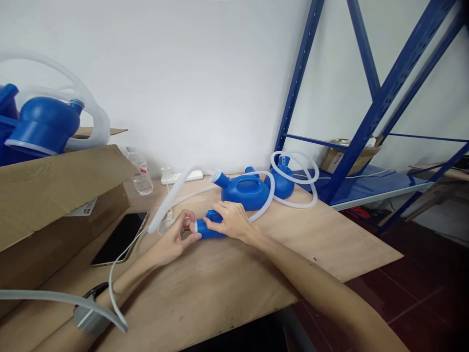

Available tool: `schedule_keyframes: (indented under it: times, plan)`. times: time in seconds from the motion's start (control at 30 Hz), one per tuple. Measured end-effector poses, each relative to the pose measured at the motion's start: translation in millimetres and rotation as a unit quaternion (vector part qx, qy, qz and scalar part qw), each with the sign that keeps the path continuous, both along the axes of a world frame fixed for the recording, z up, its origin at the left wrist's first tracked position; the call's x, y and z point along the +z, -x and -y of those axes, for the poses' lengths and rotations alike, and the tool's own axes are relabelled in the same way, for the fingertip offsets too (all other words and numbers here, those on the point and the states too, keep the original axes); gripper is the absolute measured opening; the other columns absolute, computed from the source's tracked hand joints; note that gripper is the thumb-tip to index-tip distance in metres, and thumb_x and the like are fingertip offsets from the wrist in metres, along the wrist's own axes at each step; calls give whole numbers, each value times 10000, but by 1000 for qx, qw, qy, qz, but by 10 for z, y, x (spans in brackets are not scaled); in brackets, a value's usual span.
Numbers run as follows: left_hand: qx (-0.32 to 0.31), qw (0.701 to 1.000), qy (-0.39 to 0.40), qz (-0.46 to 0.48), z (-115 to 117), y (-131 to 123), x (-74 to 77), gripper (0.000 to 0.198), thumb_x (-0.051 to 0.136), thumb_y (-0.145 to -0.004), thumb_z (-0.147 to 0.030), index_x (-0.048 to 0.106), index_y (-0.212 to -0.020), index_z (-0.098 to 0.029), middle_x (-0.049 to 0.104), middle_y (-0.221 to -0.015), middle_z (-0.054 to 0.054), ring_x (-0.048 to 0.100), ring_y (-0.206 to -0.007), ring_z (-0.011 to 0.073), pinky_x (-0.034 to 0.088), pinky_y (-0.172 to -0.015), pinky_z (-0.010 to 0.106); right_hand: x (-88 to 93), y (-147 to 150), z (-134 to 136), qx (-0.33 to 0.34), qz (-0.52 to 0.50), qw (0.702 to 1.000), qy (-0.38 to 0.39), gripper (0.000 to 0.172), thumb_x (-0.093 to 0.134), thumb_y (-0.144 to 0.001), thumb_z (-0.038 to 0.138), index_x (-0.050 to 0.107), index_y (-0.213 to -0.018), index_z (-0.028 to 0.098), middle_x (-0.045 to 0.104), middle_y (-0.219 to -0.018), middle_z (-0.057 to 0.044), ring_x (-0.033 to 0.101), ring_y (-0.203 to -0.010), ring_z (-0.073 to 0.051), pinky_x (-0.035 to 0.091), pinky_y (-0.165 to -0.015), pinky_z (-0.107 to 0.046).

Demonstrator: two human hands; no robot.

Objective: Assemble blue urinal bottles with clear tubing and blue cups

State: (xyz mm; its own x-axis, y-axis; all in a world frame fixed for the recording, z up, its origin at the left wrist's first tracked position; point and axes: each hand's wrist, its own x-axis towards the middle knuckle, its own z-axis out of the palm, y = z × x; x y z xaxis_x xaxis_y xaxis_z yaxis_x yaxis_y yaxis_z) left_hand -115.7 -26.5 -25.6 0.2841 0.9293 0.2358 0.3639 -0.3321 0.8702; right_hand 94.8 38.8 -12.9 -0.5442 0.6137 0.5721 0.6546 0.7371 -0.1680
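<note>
A blue plastic cylindrical piece [208,231] with a white ring at its left end lies sideways low over the table, between my two hands. My left hand [179,232] is closed about the ringed end, thumb below and fingertips at the opening. From the right, my right hand [232,221] grips the body of the piece and covers most of its far end. Just behind the hands stands a blue plastic jug [245,193] with a handle and a side spout. A translucent hose [264,210] curves around the jug's right side.
On the left is an open cardboard box [73,205] holding blue bottles and hose. A phone [119,239], a water bottle [139,171] and a power strip [182,177] lie or stand nearby. Another blue jug [280,183] with coiled hose is near a blue shelf frame [370,117].
</note>
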Motion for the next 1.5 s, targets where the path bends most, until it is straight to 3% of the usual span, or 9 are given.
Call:
schedule_keyframes:
  times: [0.27,0.43,0.57,0.73,0.9,1.03,1.13,1.3,1.5]
  plan:
    - [-18,999,-21,-35,66,16,39,263,604,-884,-432,405,-960,-277,533,-784,-44,586,-789,179,511,-758,296,-46,-70,-66,39,40,997,-60,286,631,-884,446,638,-742,198,698,-722,-27,601,-676,-155,264,-599,-293]
    - [131,977,-78,-152,-47,194,-53,211,506,-902,-445,492,-1008,-263,512,-656,-60,540,-617,183,442,-609,288,-76,-95,-175,10,59,997,-40,306,648,-938,472,660,-825,188,723,-823,-56,625,-792,-183,346,-650,-279]
    - [199,916,-181,-297,-160,330,-237,238,474,-898,-356,612,-1044,-229,682,-964,64,664,-905,273,520,-824,405,-92,-117,-183,6,44,999,-10,367,628,-976,540,687,-1018,180,715,-1048,-93,628,-1016,-224,464,-821,-299]
    - [217,877,-269,-335,-211,329,-383,302,448,-954,-364,696,-1038,-214,648,-1220,142,614,-1147,338,503,-1004,501,-3,-41,-94,44,-20,997,54,512,563,-1000,566,536,-1410,260,608,-1332,-86,571,-1240,-223,495,-1006,-355]
    - [192,898,-263,-297,-190,283,-306,326,395,-1011,-359,687,-1059,-223,696,-1122,103,636,-1083,296,518,-981,461,353,-150,-556,-131,-27,991,9,523,497,-1049,370,463,-1513,131,530,-1486,-185,449,-1398,-300,354,-1167,-427]
    - [202,906,-251,-273,-170,230,-303,441,427,-1013,-475,570,-1331,-205,682,-1270,126,620,-1191,322,483,-1064,507,564,-289,-1027,-165,85,978,93,471,384,-1089,447,667,-1292,130,702,-1286,-182,632,-1217,-287,442,-1004,-355]
    - [168,914,-240,-280,-158,199,-354,537,452,-1005,-489,480,-1446,-183,651,-1353,153,600,-1255,333,457,-1101,516,543,-307,-1151,-143,109,980,85,453,350,-1105,401,752,-1063,195,767,-1161,-120,701,-1079,-243,452,-906,-307]
    - [159,920,-247,-259,-138,161,-362,541,457,-1003,-482,478,-1466,-204,581,-1461,142,543,-1354,315,400,-1165,479,384,-248,-1135,-171,108,978,46,389,370,-1096,297,733,-1081,158,751,-1188,-177,694,-1112,-260,442,-898,-318]
    - [173,929,-244,-218,-450,-200,-24,508,445,-1000,-452,522,-1422,-180,596,-1434,164,553,-1333,326,398,-1163,503,333,-216,-1129,-188,116,975,21,400,307,-1110,315,647,-1239,147,764,-1090,-191,719,-1050,-287,462,-870,-342]
